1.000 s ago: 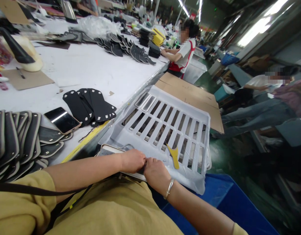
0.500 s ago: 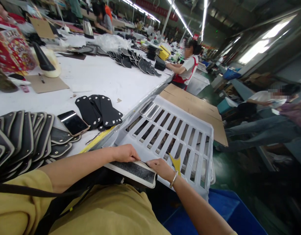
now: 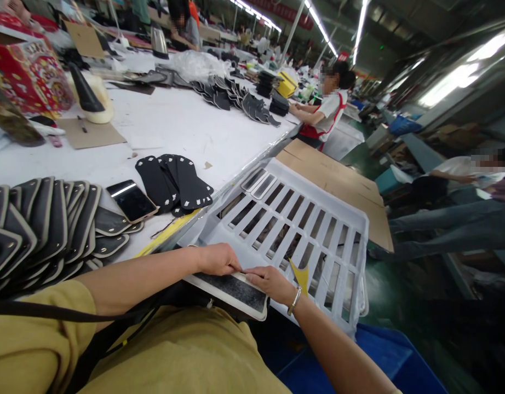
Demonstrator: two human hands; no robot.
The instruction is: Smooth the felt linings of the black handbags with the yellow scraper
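My left hand [image 3: 218, 259] and my right hand [image 3: 274, 284] meet at the far edge of a black panel with a pale border [image 3: 236, 291]. Both hands are closed, pinching along that edge, with the fingertips nearly touching. The panel lies flat close to my body, and a small metal fitting [image 3: 210, 302] shows just below it. The fingers hide part of the far edge, so I cannot tell whether they also hold a small piece. Just beyond the hands lies a grey slatted plastic crate [image 3: 252, 241], with a yellow piece [image 3: 300, 274] near my right wrist.
On the white table [image 3: 166, 128] lie pale-edged black pieces [image 3: 47, 224], a phone [image 3: 132, 201] and black straps with white marks [image 3: 176, 183]. Cardboard [image 3: 338, 189] lies beyond the crate, and a blue bin [image 3: 400, 355] stands lower right. A co-worker [image 3: 324, 112] is at the table's far edge.
The view has turned slightly, so the surroundings sit further right. My right hand's fingertips have come closer to my left hand's along the panel edge. Both hands keep their pinch.
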